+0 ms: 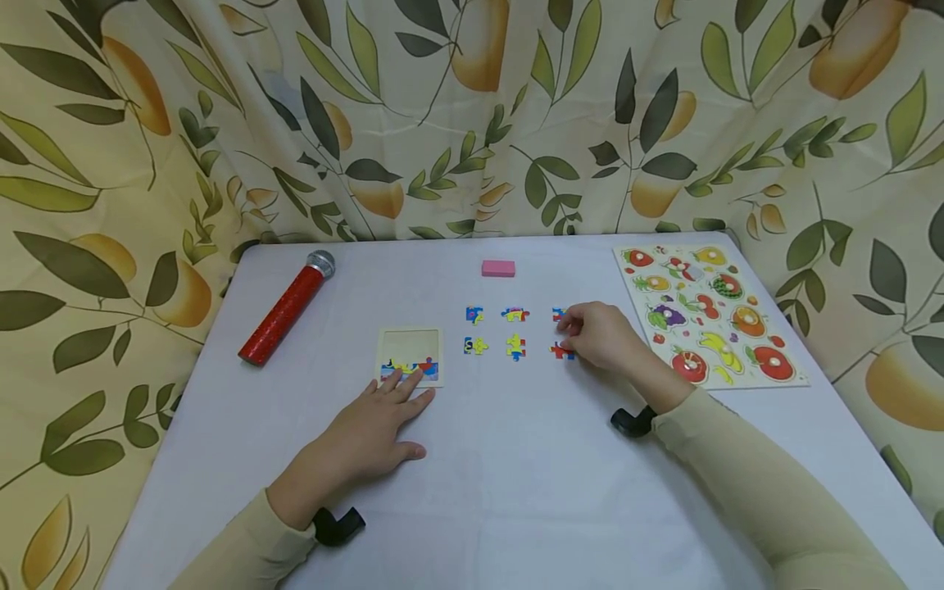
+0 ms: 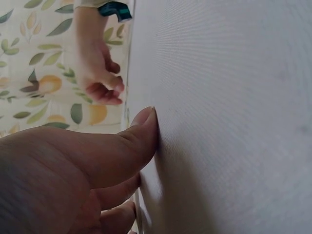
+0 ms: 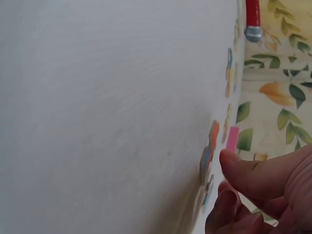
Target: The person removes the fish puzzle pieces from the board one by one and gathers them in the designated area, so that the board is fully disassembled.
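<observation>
My left hand (image 1: 376, 426) lies with fingers spread over the lower edge of a small square wooden puzzle tray (image 1: 411, 331). Along the tray's bottom, joined colourful puzzle pieces (image 1: 428, 367) show above the fingertips. My right hand (image 1: 601, 336), fingers loosely curled, is over the right end of two rows of loose pieces. Its fingertips are beside the upper right puzzle piece (image 1: 558, 313), which the hand partly covers. Just below them lies a red and blue puzzle piece (image 1: 560, 352). In the right wrist view, a gap shows between thumb (image 3: 243, 168) and index finger.
More loose puzzle pieces (image 1: 515, 347) lie between the tray and my right hand. A pink block (image 1: 498, 269) sits behind them. At the left lies a red microphone (image 1: 283, 315); a fruit picture board (image 1: 686, 373) lies right, close to my right forearm.
</observation>
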A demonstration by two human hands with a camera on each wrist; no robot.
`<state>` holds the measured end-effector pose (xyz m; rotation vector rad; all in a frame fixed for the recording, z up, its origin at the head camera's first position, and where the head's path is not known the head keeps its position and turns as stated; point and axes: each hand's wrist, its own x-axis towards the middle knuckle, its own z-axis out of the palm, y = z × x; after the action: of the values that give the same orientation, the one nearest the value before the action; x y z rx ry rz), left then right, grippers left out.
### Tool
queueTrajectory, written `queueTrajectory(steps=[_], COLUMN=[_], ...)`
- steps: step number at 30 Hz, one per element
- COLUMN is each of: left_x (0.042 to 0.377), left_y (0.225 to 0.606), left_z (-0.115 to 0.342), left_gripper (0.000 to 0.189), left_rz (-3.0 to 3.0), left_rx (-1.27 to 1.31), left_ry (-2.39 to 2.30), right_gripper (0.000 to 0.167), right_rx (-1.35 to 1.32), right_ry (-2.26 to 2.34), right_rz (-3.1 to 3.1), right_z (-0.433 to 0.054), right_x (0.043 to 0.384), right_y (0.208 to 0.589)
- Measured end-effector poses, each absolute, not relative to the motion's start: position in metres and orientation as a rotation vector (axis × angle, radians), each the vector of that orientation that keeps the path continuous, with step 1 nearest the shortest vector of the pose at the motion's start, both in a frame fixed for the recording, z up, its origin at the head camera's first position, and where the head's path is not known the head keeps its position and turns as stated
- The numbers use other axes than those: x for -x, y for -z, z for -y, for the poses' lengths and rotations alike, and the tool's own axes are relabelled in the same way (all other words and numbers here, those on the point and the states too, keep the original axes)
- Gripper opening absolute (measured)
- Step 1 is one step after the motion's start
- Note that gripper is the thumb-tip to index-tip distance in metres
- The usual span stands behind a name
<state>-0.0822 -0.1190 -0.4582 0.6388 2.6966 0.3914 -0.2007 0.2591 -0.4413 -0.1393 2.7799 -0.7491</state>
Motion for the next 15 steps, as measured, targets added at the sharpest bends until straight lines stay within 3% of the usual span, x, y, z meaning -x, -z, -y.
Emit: queueTrajectory(steps=[6,15], left_x=[0.083,0.084], left_y=[0.457,0.457], left_z=[0.12,0.118], left_gripper=[0.083,0.083], left_rz=[-2.696,-2.683], left_rx=[-0.64,-0.638], left_ry=[-0.376,-0.371], right_gripper=[0.018,0.025], right_rx=[0.182,0.476], right_ry=[0.835,0.777], right_rz=[-2.734,-2.707], right_z=[-0.24,-0.186], right_x=[0.205,0.2], right_y=[0.438,0.44])
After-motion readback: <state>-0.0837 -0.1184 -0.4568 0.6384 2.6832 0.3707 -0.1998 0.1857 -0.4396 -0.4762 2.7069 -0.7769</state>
